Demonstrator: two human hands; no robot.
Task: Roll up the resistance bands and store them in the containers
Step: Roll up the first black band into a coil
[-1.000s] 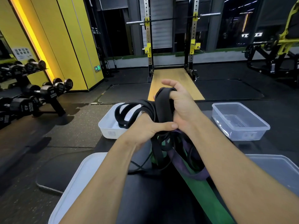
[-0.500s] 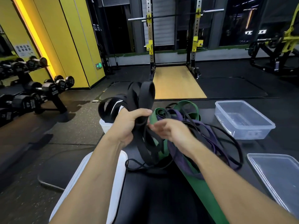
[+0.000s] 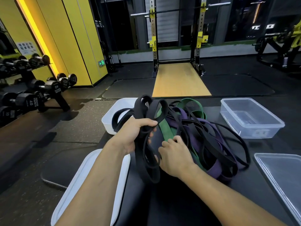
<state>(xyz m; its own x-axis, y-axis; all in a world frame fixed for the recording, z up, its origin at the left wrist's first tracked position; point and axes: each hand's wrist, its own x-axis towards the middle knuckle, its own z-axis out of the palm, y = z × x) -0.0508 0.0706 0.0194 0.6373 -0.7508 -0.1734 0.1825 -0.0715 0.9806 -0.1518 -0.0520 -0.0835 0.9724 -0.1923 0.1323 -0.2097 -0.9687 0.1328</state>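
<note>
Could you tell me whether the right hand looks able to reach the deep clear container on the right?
Probably yes. The clear container stands uncovered beyond the right hand, and only the low tangle of resistance bands lies between them, which the hand could pass over.

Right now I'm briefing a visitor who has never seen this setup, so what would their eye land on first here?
The tangle of resistance bands, black, purple and green, heaped mid-surface, draws the eye first. The left hand holds a bundle of black bands at its left edge in a closed grip. A yellow wall glows far left; a clear container stands empty at right.
</note>
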